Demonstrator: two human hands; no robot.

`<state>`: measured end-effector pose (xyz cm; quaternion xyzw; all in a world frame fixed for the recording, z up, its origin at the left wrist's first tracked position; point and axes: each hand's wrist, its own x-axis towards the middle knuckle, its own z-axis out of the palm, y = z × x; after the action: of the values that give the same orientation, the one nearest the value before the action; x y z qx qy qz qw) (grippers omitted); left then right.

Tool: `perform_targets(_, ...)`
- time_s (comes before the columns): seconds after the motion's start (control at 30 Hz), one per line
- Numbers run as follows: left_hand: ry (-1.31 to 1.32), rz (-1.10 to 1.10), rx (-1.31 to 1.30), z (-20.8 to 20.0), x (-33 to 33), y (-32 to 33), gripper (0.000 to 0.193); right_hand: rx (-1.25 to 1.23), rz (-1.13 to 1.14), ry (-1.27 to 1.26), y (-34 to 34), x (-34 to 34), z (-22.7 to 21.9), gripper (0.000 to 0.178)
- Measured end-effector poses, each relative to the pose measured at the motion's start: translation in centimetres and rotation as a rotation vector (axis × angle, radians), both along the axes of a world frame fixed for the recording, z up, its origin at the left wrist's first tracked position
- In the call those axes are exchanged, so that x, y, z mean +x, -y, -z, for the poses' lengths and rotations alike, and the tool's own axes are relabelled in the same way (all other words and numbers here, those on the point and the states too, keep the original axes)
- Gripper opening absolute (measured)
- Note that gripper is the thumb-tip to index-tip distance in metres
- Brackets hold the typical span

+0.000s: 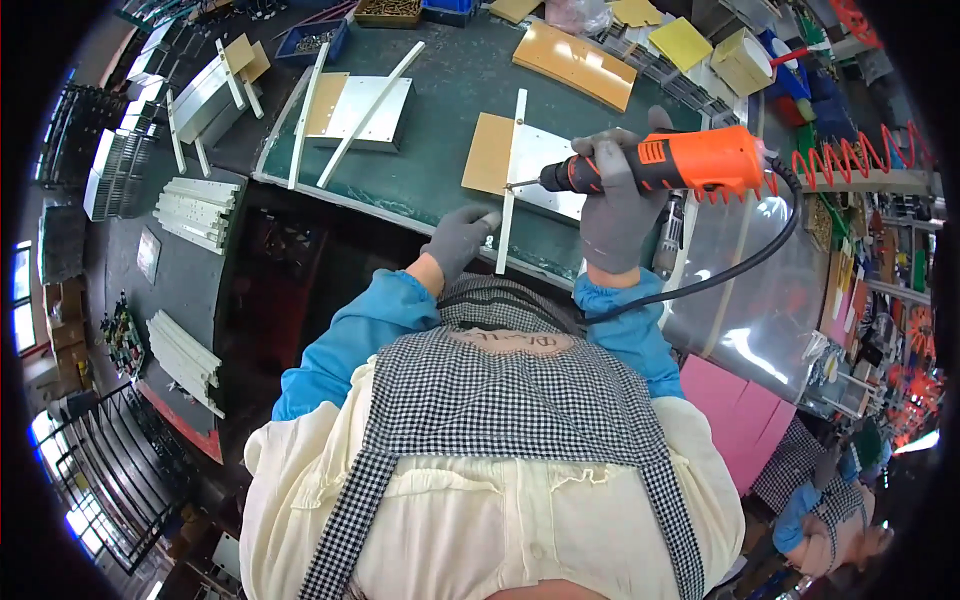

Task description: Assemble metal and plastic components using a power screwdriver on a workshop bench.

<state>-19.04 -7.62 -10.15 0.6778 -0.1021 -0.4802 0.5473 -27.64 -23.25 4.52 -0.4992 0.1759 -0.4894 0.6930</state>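
My right hand [618,205], in a grey glove, is wrapped round an orange and black electric screwdriver [700,160]. Its thin bit points left and meets a long white strip [514,150] near the strip's middle. Under that strip lie a tan board [485,155] and a white metal panel [548,150], partly hidden by the tool. My left hand [462,236], also gloved, is closed just left of the strip's near end. Something small and shiny shows by its fingertips, too small to make out.
A similar panel [372,108] with two white strips lies left on the green table [440,110]. A black cable [735,280] loops from the screwdriver past my right arm. Stacked white strips [195,212] lie on the left table. Another person [830,515] is at lower right.
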Motion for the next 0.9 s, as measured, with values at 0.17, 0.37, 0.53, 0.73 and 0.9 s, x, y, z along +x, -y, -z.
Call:
perform_targets(0.17,-0.13,0.019,0.096,-0.8,0.1,0.9,0.049,-0.049,-0.005,-0.008,-0.1,-0.1,0.0,0.068)
perform_targets(0.37,-0.154,0.047,0.062,-0.3,0.3,0.9,0.052,-0.009,-0.022,0.006,-0.1,-0.2,-0.6,0.068)
perform_targets(0.53,-0.199,0.025,0.03,-0.9,0.5,0.5,0.051,-0.004,-0.028,-0.025,0.0,0.2,0.1,0.068)
perform_targets(0.73,-0.169,0.048,0.056,0.1,1.1,0.2,0.049,-0.003,-0.112,-0.124,-0.4,1.0,-0.6,0.068)
perform_targets(0.9,-0.186,0.017,0.071,-0.9,1.5,0.2,0.051,-0.211,-0.463,-0.285,0.3,2.2,-1.0,0.033)
